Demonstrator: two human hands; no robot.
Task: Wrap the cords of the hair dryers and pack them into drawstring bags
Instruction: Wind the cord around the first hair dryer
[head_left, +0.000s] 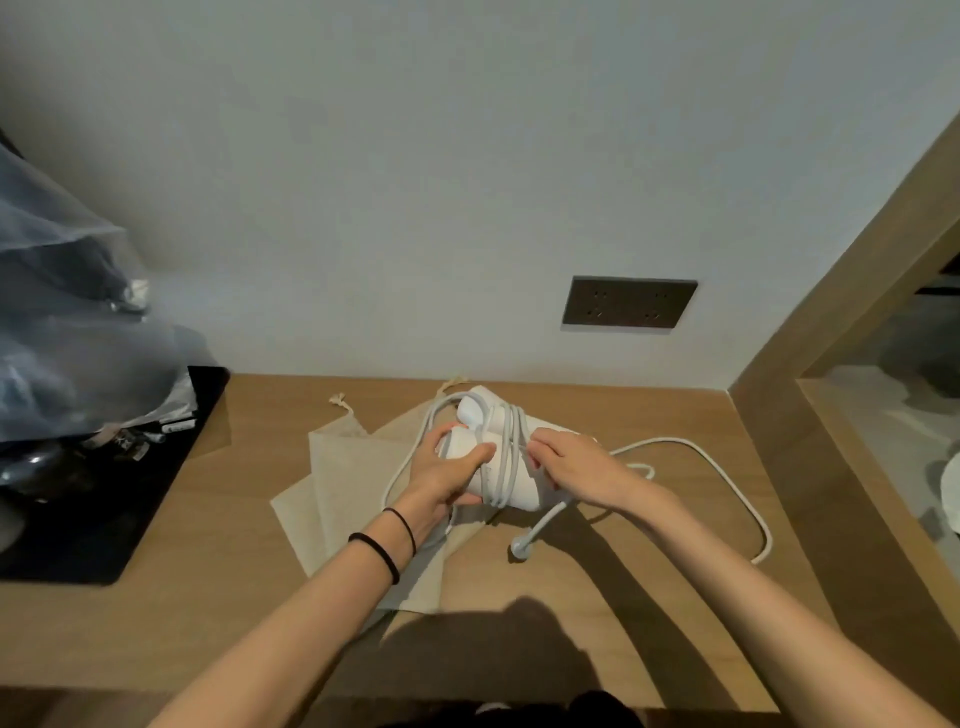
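Above the drawstring bags (332, 499) at bench (649, 597) centre, left hand (441, 475) grips the hair dryer (511, 480); right hand (574, 467) pinches its cord (727, 480) (springy, slack trailing toward four o'clock). Hard, smooth shell, so hold the body.

Light-brown wooden tabletop (571, 623). Directly beneath the grip, flat beige cloth drawstring bags (337, 467), overlapped. Right of the grip, slack white round power cord (675, 440) looped across the wood, plug end just below. Far left, black rectangular mat (104, 519).
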